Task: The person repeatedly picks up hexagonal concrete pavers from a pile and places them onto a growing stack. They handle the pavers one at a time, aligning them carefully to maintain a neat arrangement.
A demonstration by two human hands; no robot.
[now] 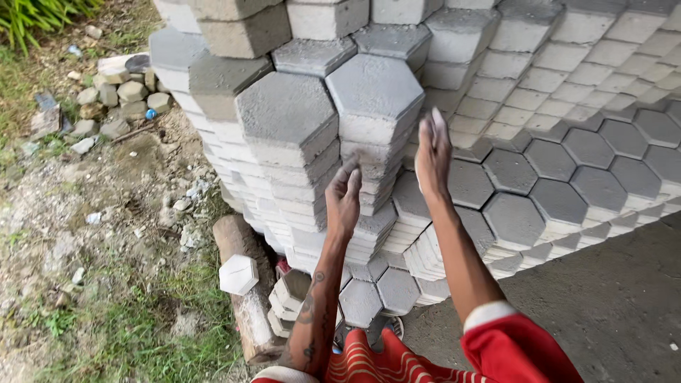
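Tall stacks of grey hexagonal paving blocks (376, 96) rise in front of me. My left hand (344, 195) reaches up with its fingers apart, fingertips against the side of one stack just below its top block. My right hand (433, 152) is raised beside the same stack on its right, fingers straight and dusted white, holding nothing. My arms come up from red sleeves at the bottom of the view.
Lower stacks of hexagonal blocks (560, 202) step down to the right. A single pale hexagonal block (238, 274) lies on a log (245, 305) by the ground. Loose blocks and rubble (120, 96) sit on dirt and grass at left. Concrete floor (610, 298) lies at right.
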